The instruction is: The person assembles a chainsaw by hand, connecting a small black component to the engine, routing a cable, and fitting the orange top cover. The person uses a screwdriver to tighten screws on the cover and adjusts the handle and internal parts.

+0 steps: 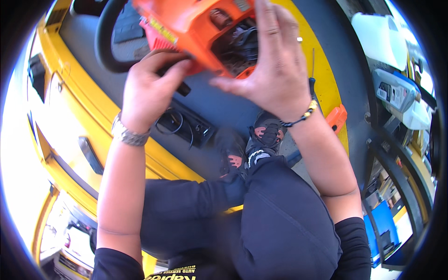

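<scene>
An orange chainsaw (189, 32) is tilted between my hands at the top of the view. Its housing has an open cavity with dark engine parts (240, 44) showing inside, and a black loop handle (103, 39) curves out at its left. My left hand (151, 86) is closed on the lower left side, its fingers partly hidden behind the wrist and the body. Against the right side of the housing lies my right hand (277, 70), fingers long and thumb under the cavity's edge, slightly blurred. A loose orange cover (337, 117) rests beyond my right wrist.
A screwdriver (312, 79) lies on the yellow-edged grey surface by my right wrist. Below my left hand is a black box with a thin cable (189, 126). Yellow metal framework (88, 107) runs along the left. White and grey jugs (394, 88) stand at right, near dark rails.
</scene>
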The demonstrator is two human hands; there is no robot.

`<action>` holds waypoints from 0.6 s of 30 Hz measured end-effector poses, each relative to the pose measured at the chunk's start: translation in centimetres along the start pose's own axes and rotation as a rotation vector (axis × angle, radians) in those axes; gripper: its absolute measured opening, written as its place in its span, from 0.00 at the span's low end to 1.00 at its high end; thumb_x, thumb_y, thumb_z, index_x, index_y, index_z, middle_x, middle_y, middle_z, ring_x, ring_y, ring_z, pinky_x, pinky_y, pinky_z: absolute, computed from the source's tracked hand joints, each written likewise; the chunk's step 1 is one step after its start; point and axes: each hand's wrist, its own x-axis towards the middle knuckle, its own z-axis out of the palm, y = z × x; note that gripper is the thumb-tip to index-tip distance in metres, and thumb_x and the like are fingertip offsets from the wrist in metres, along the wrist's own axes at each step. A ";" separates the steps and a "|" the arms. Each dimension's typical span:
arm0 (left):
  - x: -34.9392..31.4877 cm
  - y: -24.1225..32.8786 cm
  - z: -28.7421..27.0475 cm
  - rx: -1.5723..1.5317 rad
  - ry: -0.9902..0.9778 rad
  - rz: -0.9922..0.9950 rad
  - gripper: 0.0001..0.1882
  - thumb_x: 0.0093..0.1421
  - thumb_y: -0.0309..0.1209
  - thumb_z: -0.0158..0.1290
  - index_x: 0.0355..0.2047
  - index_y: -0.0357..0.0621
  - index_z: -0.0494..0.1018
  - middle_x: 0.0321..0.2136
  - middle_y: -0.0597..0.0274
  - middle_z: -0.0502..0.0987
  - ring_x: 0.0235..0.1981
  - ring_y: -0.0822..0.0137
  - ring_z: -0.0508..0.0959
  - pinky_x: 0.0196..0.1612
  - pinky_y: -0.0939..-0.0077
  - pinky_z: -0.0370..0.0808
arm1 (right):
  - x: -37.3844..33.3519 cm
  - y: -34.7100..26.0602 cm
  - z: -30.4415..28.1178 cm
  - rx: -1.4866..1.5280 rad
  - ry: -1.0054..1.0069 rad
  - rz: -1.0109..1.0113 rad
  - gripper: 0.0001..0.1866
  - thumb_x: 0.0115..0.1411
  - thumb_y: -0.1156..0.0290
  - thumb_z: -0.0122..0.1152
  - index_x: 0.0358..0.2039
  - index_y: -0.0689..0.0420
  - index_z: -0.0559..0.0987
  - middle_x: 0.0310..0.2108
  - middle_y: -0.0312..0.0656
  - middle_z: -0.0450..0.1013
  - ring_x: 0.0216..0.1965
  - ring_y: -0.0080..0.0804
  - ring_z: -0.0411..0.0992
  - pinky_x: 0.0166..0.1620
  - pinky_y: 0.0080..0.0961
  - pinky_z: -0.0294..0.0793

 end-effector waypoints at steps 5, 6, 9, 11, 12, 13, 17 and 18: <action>0.7 -0.1 -0.5 -0.524 0.025 -0.147 0.25 0.73 0.41 0.48 0.61 0.33 0.68 0.48 0.51 0.81 0.52 0.62 0.78 0.61 0.64 0.68 | -1.0 -0.1 0.6 0.109 0.053 0.097 0.70 0.28 0.57 0.87 0.74 0.53 0.59 0.60 0.60 0.60 0.58 0.61 0.66 0.61 0.49 0.71; 0.8 0.3 -0.2 -0.478 0.031 -0.145 0.26 0.73 0.42 0.49 0.61 0.33 0.67 0.48 0.51 0.80 0.53 0.62 0.77 0.61 0.65 0.68 | -1.0 -0.1 0.6 0.118 0.051 0.090 0.70 0.30 0.57 0.87 0.74 0.53 0.58 0.60 0.60 0.59 0.58 0.60 0.66 0.61 0.49 0.71; 1.0 0.8 0.7 -0.372 0.100 -0.123 0.39 0.67 0.46 0.60 0.66 0.28 0.59 0.52 0.46 0.78 0.57 0.59 0.77 0.65 0.64 0.66 | -1.0 0.0 0.5 0.125 0.033 0.086 0.69 0.33 0.58 0.87 0.75 0.51 0.55 0.61 0.59 0.57 0.58 0.60 0.66 0.61 0.50 0.71; 0.8 1.1 0.8 -0.406 0.074 -0.139 0.47 0.61 0.44 0.66 0.69 0.29 0.53 0.53 0.42 0.78 0.57 0.56 0.78 0.65 0.63 0.69 | -1.0 0.1 0.4 0.127 0.007 0.090 0.69 0.34 0.58 0.86 0.75 0.51 0.55 0.61 0.59 0.57 0.58 0.60 0.66 0.61 0.49 0.70; 0.6 1.2 0.9 -0.405 0.060 -0.137 0.47 0.61 0.43 0.67 0.69 0.30 0.53 0.53 0.42 0.78 0.57 0.56 0.78 0.64 0.63 0.70 | -0.9 0.2 0.4 0.141 -0.006 0.094 0.69 0.34 0.58 0.86 0.75 0.51 0.55 0.61 0.59 0.57 0.58 0.59 0.66 0.62 0.49 0.70; 0.3 1.4 1.3 -0.405 0.047 -0.136 0.47 0.61 0.42 0.67 0.69 0.31 0.53 0.53 0.42 0.78 0.57 0.56 0.79 0.63 0.63 0.71 | -0.8 0.5 0.3 0.154 -0.020 0.098 0.68 0.34 0.58 0.86 0.75 0.51 0.55 0.61 0.59 0.57 0.58 0.59 0.67 0.62 0.49 0.70; 0.3 1.2 1.1 -0.512 0.020 -0.096 0.49 0.61 0.38 0.67 0.72 0.35 0.49 0.53 0.44 0.79 0.56 0.55 0.80 0.61 0.62 0.74 | -0.2 0.7 0.3 0.164 -0.029 0.092 0.68 0.29 0.62 0.87 0.73 0.49 0.61 0.63 0.55 0.59 0.58 0.56 0.68 0.59 0.45 0.73; 0.3 1.3 1.0 -0.561 0.020 -0.087 0.50 0.61 0.38 0.67 0.72 0.36 0.48 0.54 0.45 0.79 0.56 0.55 0.80 0.61 0.62 0.74 | 0.0 0.7 0.3 0.165 -0.034 0.087 0.68 0.28 0.62 0.88 0.73 0.49 0.62 0.64 0.55 0.59 0.58 0.55 0.69 0.58 0.44 0.74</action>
